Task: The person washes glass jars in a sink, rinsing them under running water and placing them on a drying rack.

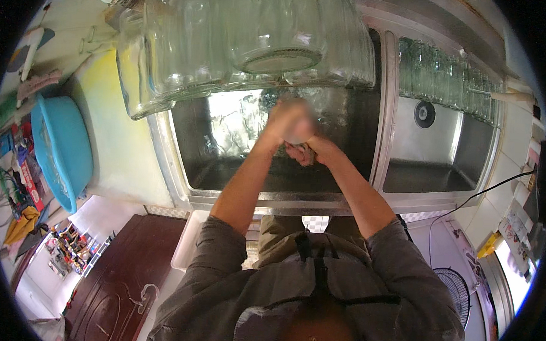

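My left hand point(280, 120) and my right hand point(320, 148) are together over the large stainless-steel sink basin point(272, 177). A crumpled pinkish cloth point(300, 154) bulges out below them, with my right hand closed around its side. The fingers of my left hand lie in a blurred patch, so its grip on the cloth is hard to make out. Just beyond both hands stands a mass of large clear glass vessels point(278, 31), packed close, one round ribbed base facing me. Shiny glass or water lies on the basin floor left of my hands.
Beyond the steel divider point(383, 106), a second basin point(428, 178) has a drain point(424, 114) and rows of glass bottles point(443, 72) at its back. A blue plastic tub point(64, 149) stands left. A black cable point(475, 194) crosses the right side, above a fan point(453, 294).
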